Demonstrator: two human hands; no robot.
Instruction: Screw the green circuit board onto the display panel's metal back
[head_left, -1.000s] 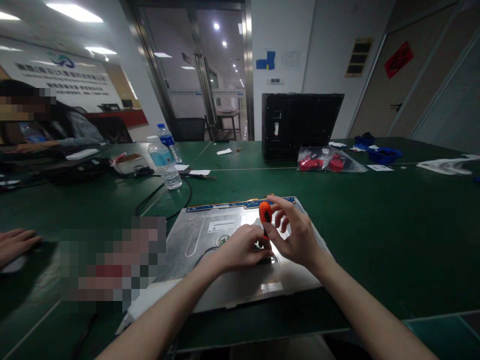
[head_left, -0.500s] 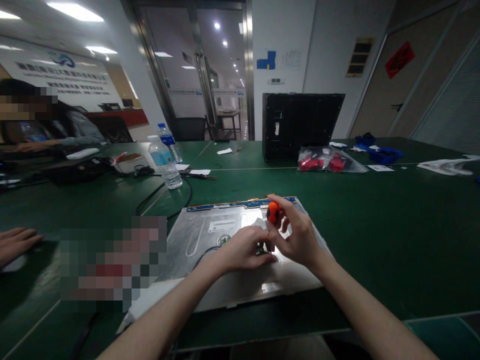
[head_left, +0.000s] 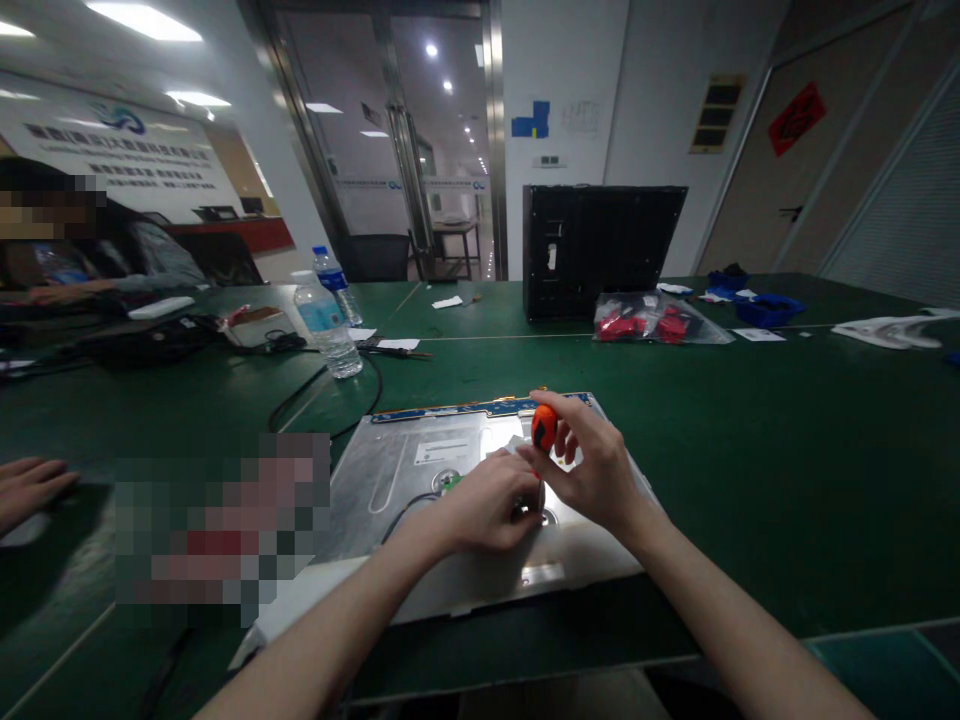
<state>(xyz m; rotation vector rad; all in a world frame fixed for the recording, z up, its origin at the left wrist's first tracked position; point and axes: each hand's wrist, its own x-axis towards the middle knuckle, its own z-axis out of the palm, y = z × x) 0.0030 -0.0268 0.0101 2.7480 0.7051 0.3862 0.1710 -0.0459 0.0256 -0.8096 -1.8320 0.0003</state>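
A screwdriver with an orange and black handle stands nearly upright over the back of a flat metal display panel. My right hand is closed around its handle, fingers curled at the top. Lower down, my left hand rests on the panel by the shaft, thumb and fingers drawn together; what they hold is hidden. The screwdriver's tip is also hidden behind the left fingers. A blue circuit strip runs along the panel's far edge. Beside my left hand, a dark cable leads to a small green part.
Two water bottles stand at the back left. A black monitor housing stands at the back, a plastic bag with red items before it. Another person's hand rests at the far left. Blue trays sit at the right rear.
The screwdriver handle has turned slightly in my right hand, and my right fingers have shifted a little. My left fingers have moved slightly by the shaft. The panel stays in place.
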